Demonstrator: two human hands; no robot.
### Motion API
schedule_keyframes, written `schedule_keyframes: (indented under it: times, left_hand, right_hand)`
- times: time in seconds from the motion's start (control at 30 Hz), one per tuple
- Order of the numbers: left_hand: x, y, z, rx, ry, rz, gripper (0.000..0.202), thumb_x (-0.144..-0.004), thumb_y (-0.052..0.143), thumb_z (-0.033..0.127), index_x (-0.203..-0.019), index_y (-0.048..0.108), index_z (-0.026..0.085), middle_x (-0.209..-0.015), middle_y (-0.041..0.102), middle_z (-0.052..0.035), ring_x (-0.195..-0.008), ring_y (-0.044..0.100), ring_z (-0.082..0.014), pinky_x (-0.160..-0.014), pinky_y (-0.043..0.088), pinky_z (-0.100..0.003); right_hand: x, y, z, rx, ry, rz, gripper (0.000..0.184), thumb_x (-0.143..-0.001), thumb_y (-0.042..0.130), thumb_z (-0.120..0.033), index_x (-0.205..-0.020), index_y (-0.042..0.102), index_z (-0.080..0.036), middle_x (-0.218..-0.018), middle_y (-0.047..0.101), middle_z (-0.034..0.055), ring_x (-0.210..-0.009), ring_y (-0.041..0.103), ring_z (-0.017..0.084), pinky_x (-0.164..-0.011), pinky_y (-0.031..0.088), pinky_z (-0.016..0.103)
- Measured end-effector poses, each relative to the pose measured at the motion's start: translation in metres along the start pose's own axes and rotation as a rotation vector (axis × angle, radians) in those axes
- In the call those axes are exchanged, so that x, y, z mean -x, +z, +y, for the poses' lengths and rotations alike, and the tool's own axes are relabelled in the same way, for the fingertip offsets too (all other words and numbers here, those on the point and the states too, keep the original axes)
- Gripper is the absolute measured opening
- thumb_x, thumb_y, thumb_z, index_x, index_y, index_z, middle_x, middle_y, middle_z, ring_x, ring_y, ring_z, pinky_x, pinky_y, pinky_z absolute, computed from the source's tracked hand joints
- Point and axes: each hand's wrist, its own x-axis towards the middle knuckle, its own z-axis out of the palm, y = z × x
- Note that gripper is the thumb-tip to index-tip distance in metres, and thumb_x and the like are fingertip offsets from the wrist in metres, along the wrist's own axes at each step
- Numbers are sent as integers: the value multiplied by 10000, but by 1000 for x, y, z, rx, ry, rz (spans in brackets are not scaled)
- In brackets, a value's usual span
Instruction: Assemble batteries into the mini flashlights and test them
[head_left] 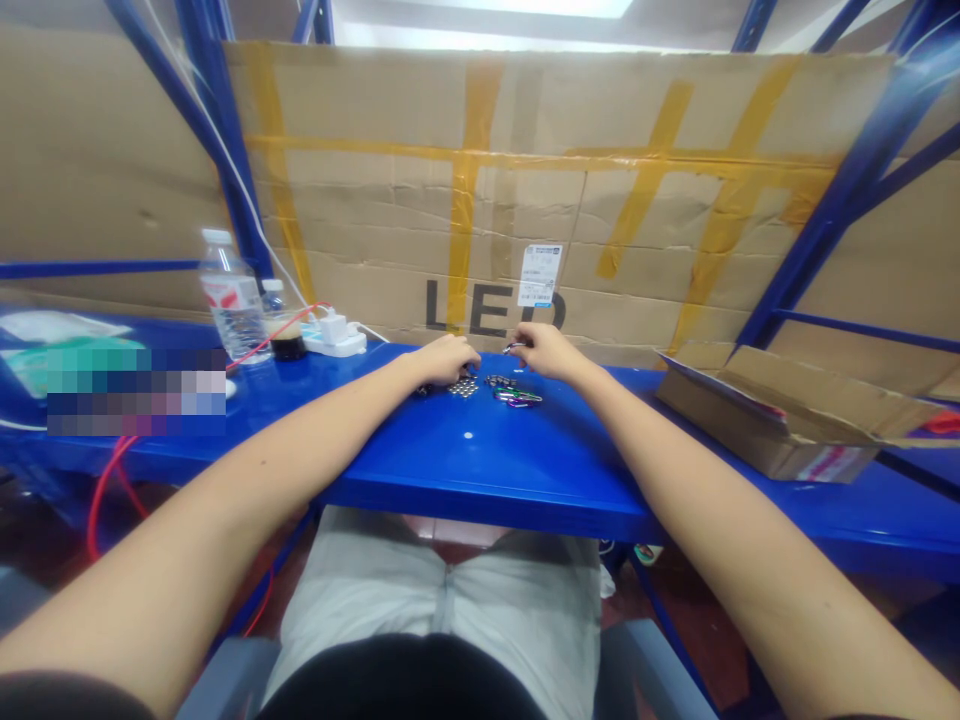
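Small Metal Pieces (464, 387) Handled by Both Hands on a Blue Bench (480, 470)

A small shiny item (514, 348) is pinched between the fingertips of the right hand (541, 347), which is held just above the far part of the bench; what the item is cannot be made out. The left hand (450, 358) is lowered with its fingers curled at the edge of the metal pieces, which are spread in a flat cluster on the bench; whether anything is gripped by it cannot be told.

Between the two hands, a little nearer the bench's front edge, a dark cluster (500, 381) is seen, and just in front of it green and purple metallic items (517, 398) are laid close together.

To the left, a clear water bottle (234, 310) is stood near a smaller bottle (286, 338) partly filled with dark liquid, and a white power strip (335, 342) with a plug in it is set beside them. To the right, an open cardboard box (765, 415) is placed. The bench is backed by a large taped cardboard panel (360, 230) on which "LED" is printed.
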Motion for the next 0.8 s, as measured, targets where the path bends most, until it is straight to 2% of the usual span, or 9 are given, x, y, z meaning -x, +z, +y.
schedule_keyframes:
  times: [0.2,0.33,0.47,0.57,0.67,0.73,0.8]
  left_hand:
    - [1,-2,-5,-7,-14,-14,328,-814,546,120,-1049,757,206,-915,708,-103,-887,583,-217,-746,364,-302]
    - [5,-5,-8,18,-66,-19,299,-808,568,148,-1020,765,222,-956,735,-91,-913,595,-219,-807,372,-305]
    - [10,-13,-11,29,-205,23,284,-832,582,237,-1056,755,218,-1028,747,-104,-972,617,-242,-895,394,-338]
    - [16,-21,-20,61,-406,25,300,-809,586,232,-1064,743,203,-1055,747,-120,-954,648,-242,-882,435,-336]
    - [23,-29,-33,81,-652,-69,307,-698,676,200,-992,755,161,-1025,737,-184,-952,669,-296,-840,480,-354]
    - [28,-32,-42,92,-773,-200,295,-601,728,159,-893,762,139,-879,732,-187,-956,676,-341,-832,502,-377]
    - [33,-34,-48,101,-833,-336,227,-544,736,107,-769,748,139,-717,699,-158,-929,682,-373,-816,518,-406]
  right_hand:
    - [0,0,1,4,-7,-1,83,-869,600,-129,-822,556,-182,-767,632,18,-597,552,124,-597,407,260]
    - [0,0,0,10,-10,2,76,-873,605,-146,-821,561,-181,-775,633,22,-604,552,127,-592,400,261]
    - [0,-1,0,23,-4,3,103,-873,614,-159,-802,546,-188,-750,639,21,-609,570,141,-598,409,272]
    - [0,-1,-1,25,10,-2,114,-875,626,-160,-802,544,-191,-742,649,24,-621,579,147,-605,413,273]
    - [1,-1,-2,29,23,-19,114,-879,625,-152,-808,544,-190,-750,651,29,-618,578,144,-591,408,268]
    - [1,-1,-3,42,15,-24,118,-878,620,-141,-803,542,-188,-768,652,39,-634,584,150,-585,404,271]
    - [2,-1,-4,42,13,-28,123,-877,615,-132,-800,538,-187,-786,654,47,-638,587,152,-578,402,273]
